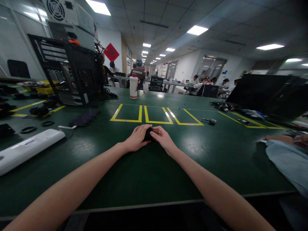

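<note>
Between my two hands, low over the green table [166, 173], is a small black object [147, 134], mostly covered by fingers. My left hand [137, 138] is closed around its left side, fingers bent over the top. On the other side my right hand [163, 138] grips it with thumb and fingertips. Just beyond the hands lie yellow tape outlines [126, 121] on the tabletop. What exactly the black object is cannot be made out.
A white power strip-like bar [31, 149] and black rings [28, 129] lie left. Behind stand a black computer case [84, 75] and a white cup [133, 86]. Metal parts [209, 121] lie right, near another person's blue sleeve [287, 160].
</note>
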Motion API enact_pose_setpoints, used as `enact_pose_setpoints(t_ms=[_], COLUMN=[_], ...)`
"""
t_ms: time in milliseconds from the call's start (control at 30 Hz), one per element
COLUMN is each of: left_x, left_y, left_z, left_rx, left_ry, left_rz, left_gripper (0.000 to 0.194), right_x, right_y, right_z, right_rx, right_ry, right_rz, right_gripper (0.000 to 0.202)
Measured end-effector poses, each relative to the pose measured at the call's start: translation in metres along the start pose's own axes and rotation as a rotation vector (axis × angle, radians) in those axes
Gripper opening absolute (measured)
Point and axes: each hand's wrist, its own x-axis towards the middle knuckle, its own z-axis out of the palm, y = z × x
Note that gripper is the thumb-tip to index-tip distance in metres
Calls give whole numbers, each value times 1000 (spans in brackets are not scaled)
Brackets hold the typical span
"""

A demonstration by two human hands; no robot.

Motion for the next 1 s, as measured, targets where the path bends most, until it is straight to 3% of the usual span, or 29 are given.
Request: enact_pose_setpoints(t_ms=[300, 500, 767, 1000], left_x=[0, 0, -1, -5], left_y=[-1, 1, 2, -2], left_z=[0, -1, -4, -8], left_rx=[-11, -12, -16, -4], left_ry=[-7, -1, -15, -1], left_rz=[-6, -6, -20, -41], left_gripper=[64, 65, 64, 62], right_x=[-4, -4, 0, 0], right_y=[-4, -3, -1, -4], right_z=[0, 2, 0, 8], right_rx=[50, 22, 12, 101], right_ry=[-61, -9, -36, -91], right_rz=[-5, -25, 28, -62], right_gripper=[34, 23, 34, 32])
